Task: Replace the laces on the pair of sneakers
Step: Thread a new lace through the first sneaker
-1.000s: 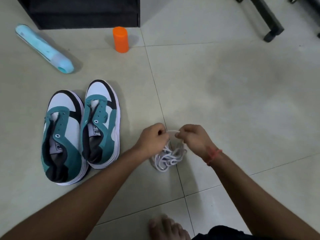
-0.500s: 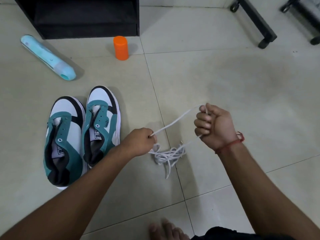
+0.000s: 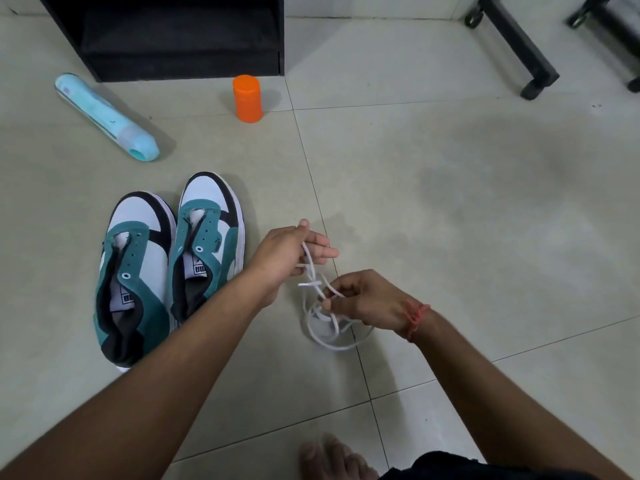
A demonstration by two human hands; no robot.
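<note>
Two teal, white and black sneakers stand side by side on the tiled floor, the left sneaker (image 3: 133, 271) and the right sneaker (image 3: 207, 244), both with bare eyelets. A tangled white lace (image 3: 329, 327) lies on the floor to their right. My left hand (image 3: 287, 252) holds a strand of the lace looped over its fingers, just right of the shoes. My right hand (image 3: 367, 301) pinches another part of the lace a little lower and to the right, above the pile. A red thread sits on my right wrist.
An orange cylinder (image 3: 247, 98) stands near a black shelf unit (image 3: 180, 36) at the back. A light-blue tube-shaped container (image 3: 105, 116) lies at the back left. Black wheeled frame legs (image 3: 516, 43) sit at the back right. My bare foot (image 3: 332, 459) is at the bottom.
My right hand dropped from its raised, stretched-out pull back down to the lace pile. My left hand rose slightly and spread its fingers with the lace over them.
</note>
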